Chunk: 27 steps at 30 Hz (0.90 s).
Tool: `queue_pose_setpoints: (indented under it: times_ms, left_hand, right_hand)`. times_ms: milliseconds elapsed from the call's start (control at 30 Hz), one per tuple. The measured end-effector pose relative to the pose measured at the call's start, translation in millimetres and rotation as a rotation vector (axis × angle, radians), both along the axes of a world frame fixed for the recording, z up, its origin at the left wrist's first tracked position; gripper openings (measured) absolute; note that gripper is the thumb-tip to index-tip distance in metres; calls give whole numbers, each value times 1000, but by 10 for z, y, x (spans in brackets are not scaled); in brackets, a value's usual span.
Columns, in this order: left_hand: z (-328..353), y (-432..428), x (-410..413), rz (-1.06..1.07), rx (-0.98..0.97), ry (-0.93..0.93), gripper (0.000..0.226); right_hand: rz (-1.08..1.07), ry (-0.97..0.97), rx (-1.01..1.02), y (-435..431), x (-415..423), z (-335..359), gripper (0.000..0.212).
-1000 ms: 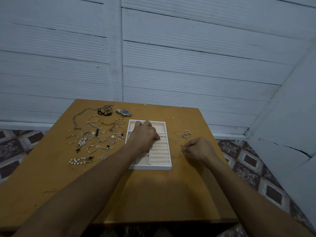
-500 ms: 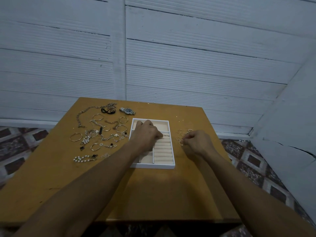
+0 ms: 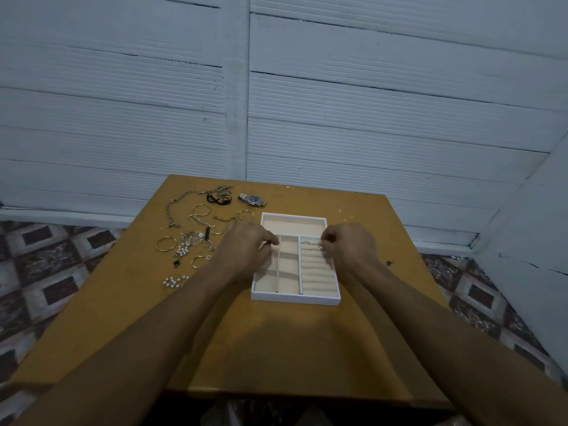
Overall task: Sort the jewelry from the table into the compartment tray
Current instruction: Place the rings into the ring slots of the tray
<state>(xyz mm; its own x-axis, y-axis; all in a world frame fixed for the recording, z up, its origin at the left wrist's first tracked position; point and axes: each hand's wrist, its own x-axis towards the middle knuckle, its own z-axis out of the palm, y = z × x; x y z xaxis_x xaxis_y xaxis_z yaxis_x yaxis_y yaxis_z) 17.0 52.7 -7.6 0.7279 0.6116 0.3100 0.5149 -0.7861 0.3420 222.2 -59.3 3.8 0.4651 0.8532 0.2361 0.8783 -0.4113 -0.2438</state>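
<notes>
A white compartment tray with beige lining sits mid-table. My left hand rests curled over the tray's left edge and left compartments. My right hand is at the far end of the ring-roll section on the right, pinching a thin ring at its fingertips. Another ring stands in the first roll slot. Loose jewelry lies left of the tray: a chain necklace, gold bangles, a pearl bracelet, a wristwatch.
The wooden table stands against a white panelled wall. Its near half is bare wood. Patterned floor tiles show on both sides. A small dark speck lies right of my right wrist.
My right hand moved left from the rings on the table to the tray's ring rolls, carrying a ring. My left hand shifted from the tray's middle to its left edge.
</notes>
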Motion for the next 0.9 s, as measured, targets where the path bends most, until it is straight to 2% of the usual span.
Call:
queue_pose_setpoints:
  times_ms: [133,333,667,900]
  left_hand:
    - [-5,25,-81,14,-4,16,24]
    - [-27,-5,-68,17,-3,29,24]
    - [-22,-91,-45,-11,-24,-4,25]
    - [-56,-142,-20,-39,-5,-21,29]
  right_hand:
    - [55,-192,1,-62,24,-25,21]
    - [109,-325,-80,-75,-15,-66,24]
    - [134,-288,-70,-168,8,-106,27]
    - [178,-341,-112,-187,-4,-160,27]
